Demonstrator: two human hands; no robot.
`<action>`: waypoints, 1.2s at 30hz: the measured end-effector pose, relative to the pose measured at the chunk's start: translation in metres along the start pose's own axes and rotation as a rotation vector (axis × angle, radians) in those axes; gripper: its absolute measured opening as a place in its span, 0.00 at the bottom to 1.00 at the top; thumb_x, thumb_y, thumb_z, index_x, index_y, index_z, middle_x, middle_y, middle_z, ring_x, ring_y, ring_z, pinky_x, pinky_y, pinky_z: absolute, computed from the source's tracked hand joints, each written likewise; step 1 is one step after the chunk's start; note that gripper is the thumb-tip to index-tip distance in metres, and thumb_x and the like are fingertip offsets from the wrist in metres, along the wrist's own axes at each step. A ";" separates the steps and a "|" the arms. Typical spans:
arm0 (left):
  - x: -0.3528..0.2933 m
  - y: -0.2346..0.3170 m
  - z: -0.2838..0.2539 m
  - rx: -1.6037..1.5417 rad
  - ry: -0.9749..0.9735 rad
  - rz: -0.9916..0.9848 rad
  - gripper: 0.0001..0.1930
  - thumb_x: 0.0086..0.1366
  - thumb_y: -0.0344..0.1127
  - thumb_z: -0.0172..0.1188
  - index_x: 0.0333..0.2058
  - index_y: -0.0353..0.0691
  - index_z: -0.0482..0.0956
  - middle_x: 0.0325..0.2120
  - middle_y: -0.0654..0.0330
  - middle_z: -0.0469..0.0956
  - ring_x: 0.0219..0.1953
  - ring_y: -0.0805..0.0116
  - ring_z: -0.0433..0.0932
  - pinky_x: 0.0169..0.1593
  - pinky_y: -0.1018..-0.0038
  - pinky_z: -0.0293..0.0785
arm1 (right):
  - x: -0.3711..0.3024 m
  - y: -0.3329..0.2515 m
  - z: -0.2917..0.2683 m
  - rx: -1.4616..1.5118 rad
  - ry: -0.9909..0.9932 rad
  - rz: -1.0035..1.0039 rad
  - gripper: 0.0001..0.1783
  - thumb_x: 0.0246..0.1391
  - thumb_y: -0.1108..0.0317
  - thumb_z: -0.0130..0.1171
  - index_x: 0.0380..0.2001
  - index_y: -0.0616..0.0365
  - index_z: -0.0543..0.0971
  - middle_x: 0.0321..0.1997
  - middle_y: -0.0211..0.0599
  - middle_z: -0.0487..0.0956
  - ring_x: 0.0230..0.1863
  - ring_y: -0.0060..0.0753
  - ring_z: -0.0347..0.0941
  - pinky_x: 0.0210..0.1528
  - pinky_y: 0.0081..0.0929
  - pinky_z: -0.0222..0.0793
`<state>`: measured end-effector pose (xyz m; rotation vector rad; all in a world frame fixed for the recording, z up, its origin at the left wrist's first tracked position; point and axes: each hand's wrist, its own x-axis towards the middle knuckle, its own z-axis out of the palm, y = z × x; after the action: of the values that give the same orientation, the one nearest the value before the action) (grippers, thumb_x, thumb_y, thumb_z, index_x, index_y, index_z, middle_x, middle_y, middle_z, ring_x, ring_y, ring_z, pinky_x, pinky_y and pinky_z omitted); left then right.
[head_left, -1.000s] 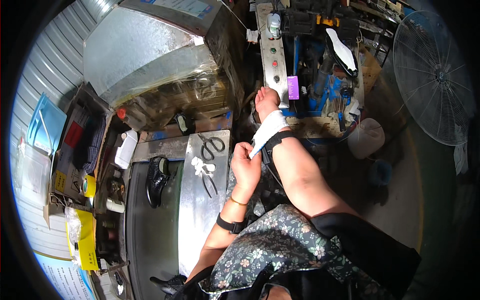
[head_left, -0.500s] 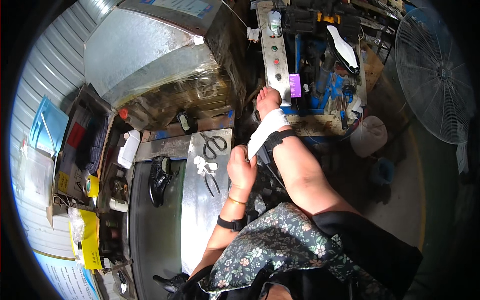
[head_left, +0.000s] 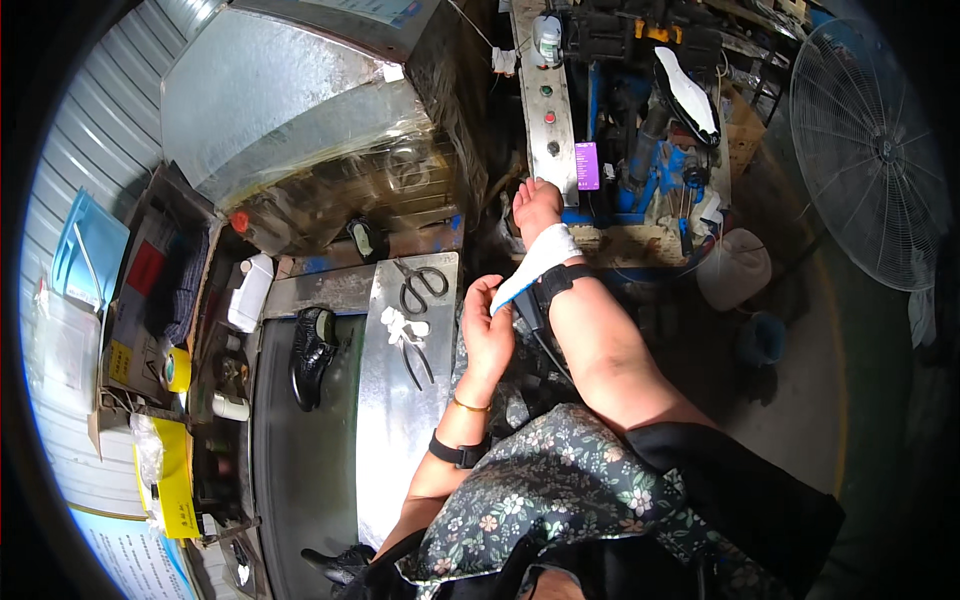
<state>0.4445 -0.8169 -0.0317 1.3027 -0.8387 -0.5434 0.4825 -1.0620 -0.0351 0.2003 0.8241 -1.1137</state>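
A white cloth strip (head_left: pixel 540 259) wraps my right wrist and stretches down and left, showing a blue edge. Its lower end lies between the thumb and fingers of my left hand (head_left: pixel 487 332), which grips it. My right hand (head_left: pixel 538 206) is held out past the strip, palm turned up. Its fingers are loosely bent and apart, with nothing visible in them. Left of my left hand, black-handled scissors (head_left: pixel 424 290) and pincers (head_left: pixel 413 362) with white wrapping lie on a metal plate (head_left: pixel 385 440).
Black shoes (head_left: pixel 312 358) rest on a dark belt (head_left: pixel 300 450) at the left. Ahead stands a machine with a button panel (head_left: pixel 551 95); a shoe with a white insole (head_left: pixel 686 93) sits on it. A large fan (head_left: pixel 880 150) stands right, near a white jug (head_left: pixel 733 268).
My left hand has loosened from a tight pinch, its fingers now straighter around the strip's end. The fingers of my right hand have spread slightly. The view has shifted a little.
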 end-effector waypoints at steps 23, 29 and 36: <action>0.000 0.004 -0.029 0.310 -0.164 0.301 0.03 0.59 0.26 0.60 0.31 0.34 0.75 0.30 0.56 0.75 0.36 0.63 0.74 0.43 0.73 0.68 | 0.025 0.008 -0.025 -0.092 0.022 -0.035 0.11 0.58 0.63 0.51 0.43 0.47 0.77 0.46 0.29 0.80 0.46 0.29 0.74 0.53 0.27 0.64; -0.038 0.018 -0.012 0.576 -0.161 0.266 0.06 0.61 0.31 0.61 0.29 0.33 0.78 0.23 0.50 0.75 0.27 0.50 0.75 0.32 0.64 0.71 | 0.038 0.009 -0.028 -0.164 0.028 -0.017 0.12 0.60 0.61 0.52 0.46 0.48 0.75 0.47 0.22 0.78 0.44 0.23 0.73 0.46 0.24 0.64; -0.018 0.048 0.006 0.882 -0.090 0.737 0.09 0.50 0.32 0.64 0.20 0.42 0.72 0.16 0.56 0.68 0.19 0.54 0.71 0.25 0.61 0.67 | 0.040 0.045 -0.038 -0.490 -0.318 -0.401 0.06 0.50 0.75 0.58 0.32 0.53 0.79 0.26 0.32 0.80 0.25 0.24 0.74 0.26 0.19 0.65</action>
<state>0.4238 -0.7964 0.0115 1.5966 -1.6346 0.4192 0.5096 -1.0502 -0.0996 -0.5605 0.8416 -1.2354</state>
